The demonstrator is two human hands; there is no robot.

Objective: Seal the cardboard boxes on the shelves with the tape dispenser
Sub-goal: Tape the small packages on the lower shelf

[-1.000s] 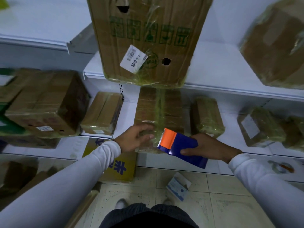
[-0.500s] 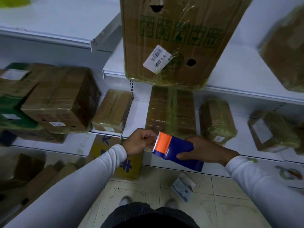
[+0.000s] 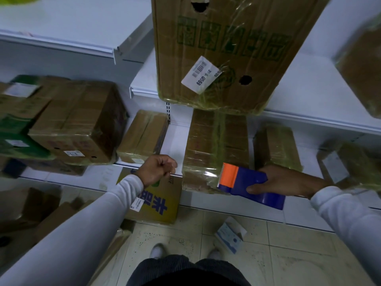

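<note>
While right hand (image 3: 288,181) grips tape dispenser (image 3: 247,184), left hand (image 3: 157,169) is curled, apparently pinching tape.
Dispenser's orange end touches taped box (image 3: 208,149) on white shelf (image 3: 175,139); tiled floor (image 3: 288,248) below fingers.

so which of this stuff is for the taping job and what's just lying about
For the job: tape dispenser in the right hand; tall wrapped box; left hand.
Lying about: small blue-and-white carton on the floor; yellow box.

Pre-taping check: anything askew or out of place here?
Yes. The big labelled box juts past the upper shelf edge, and a small white-blue carton lies open on the floor.
</note>
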